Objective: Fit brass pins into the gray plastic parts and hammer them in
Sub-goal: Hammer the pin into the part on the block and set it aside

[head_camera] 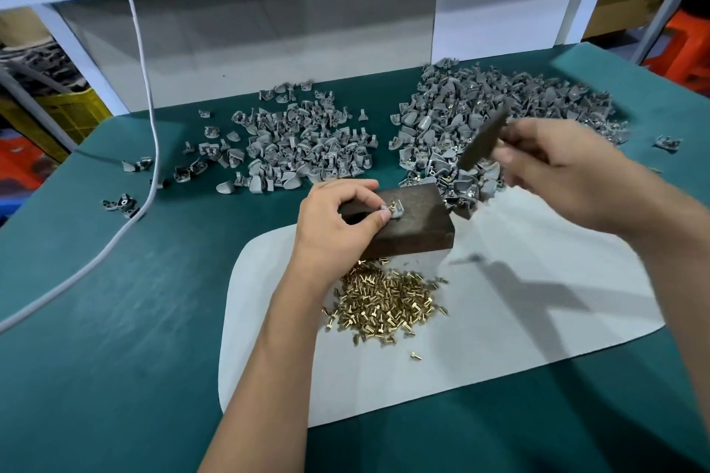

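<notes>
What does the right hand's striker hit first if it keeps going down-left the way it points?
Probably the brass pin standing in the gray part on the dark block, pinched by the left hand. The right hand is blurred, so depth is uncertain.

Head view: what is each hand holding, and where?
Left hand pinches the gray part by its near edge on the block; right hand grips the dark striking tool at its upper end.

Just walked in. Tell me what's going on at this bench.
A person is fitting brass pins into gray plastic parts. The left hand pinches one gray part on a dark block, a brass pin standing up in it. The right hand holds a dark striking tool raised above it, blurred. Loose brass pins lie on a white sheet, and two heaps of gray parts sit behind on the green table.
</notes>
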`<move>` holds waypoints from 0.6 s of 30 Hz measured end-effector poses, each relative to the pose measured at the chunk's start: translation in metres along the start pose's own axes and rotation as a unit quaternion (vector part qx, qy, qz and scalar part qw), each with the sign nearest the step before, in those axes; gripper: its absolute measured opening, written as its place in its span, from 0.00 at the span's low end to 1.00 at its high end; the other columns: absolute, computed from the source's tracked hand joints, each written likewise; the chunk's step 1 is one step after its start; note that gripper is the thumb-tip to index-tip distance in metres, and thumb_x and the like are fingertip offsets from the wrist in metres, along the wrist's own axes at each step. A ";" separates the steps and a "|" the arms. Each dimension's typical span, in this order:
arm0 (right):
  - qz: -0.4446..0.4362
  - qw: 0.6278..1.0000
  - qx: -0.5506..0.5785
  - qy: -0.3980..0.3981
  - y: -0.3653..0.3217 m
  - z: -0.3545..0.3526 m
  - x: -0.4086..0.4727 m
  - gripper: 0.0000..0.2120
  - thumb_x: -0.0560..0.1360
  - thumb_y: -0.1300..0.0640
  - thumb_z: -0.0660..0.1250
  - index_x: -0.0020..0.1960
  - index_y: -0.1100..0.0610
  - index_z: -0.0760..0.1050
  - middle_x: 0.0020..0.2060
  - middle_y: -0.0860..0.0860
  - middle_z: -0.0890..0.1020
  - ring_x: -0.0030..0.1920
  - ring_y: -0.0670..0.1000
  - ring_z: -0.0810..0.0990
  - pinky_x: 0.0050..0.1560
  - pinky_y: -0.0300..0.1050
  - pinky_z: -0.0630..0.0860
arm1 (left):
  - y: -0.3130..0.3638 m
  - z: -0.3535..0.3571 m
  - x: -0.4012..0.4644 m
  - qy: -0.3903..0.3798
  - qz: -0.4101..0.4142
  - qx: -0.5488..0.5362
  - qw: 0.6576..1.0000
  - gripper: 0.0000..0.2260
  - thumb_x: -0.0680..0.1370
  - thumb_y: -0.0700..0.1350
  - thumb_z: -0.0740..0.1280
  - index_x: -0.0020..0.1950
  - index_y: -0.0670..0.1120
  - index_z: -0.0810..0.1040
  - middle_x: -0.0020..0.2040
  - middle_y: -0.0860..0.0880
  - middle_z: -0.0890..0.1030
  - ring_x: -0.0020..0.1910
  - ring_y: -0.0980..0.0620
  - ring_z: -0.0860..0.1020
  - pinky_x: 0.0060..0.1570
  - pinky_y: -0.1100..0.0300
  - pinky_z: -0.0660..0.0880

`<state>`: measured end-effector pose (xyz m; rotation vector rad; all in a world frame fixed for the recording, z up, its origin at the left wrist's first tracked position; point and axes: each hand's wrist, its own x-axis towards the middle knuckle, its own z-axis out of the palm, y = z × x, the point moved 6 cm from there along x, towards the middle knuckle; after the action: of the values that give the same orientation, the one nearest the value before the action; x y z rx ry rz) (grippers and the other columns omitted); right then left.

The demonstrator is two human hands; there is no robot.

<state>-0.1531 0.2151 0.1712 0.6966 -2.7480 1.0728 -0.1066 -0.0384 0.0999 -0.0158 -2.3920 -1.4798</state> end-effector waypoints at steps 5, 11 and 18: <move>-0.051 0.991 -0.119 -0.041 -0.046 0.038 0.008 0.13 0.85 0.50 0.59 0.42 0.50 0.70 0.33 0.49 0.77 0.33 0.51 0.74 0.35 0.47 0.66 | -0.004 0.001 0.000 0.001 -0.016 -0.019 1.000 0.06 0.72 0.40 0.79 0.41 0.51 0.86 0.56 0.53 0.85 0.63 0.50 0.79 0.66 0.45 0.75; -0.116 0.987 -0.095 0.061 -0.069 0.037 0.004 0.08 0.85 0.50 0.57 0.50 0.51 0.71 0.32 0.46 0.74 0.29 0.48 0.72 0.30 0.45 0.64 | -0.003 0.002 0.000 -0.003 -0.025 -0.036 0.999 0.06 0.72 0.38 0.79 0.41 0.49 0.87 0.57 0.50 0.85 0.61 0.52 0.81 0.65 0.50 0.76; -0.091 0.980 -0.169 0.044 -0.061 0.038 0.002 0.11 0.84 0.46 0.55 0.50 0.50 0.72 0.34 0.49 0.76 0.33 0.56 0.75 0.34 0.48 0.69 | 0.003 -0.001 -0.001 -0.001 -0.023 -0.008 1.000 0.03 0.72 0.38 0.79 0.42 0.46 0.88 0.58 0.48 0.85 0.58 0.60 0.82 0.56 0.74 0.73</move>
<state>-0.1247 0.1494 0.1805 0.8055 -2.6327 0.5663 -0.1051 -0.0375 0.1026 0.0339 -2.3974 -1.5207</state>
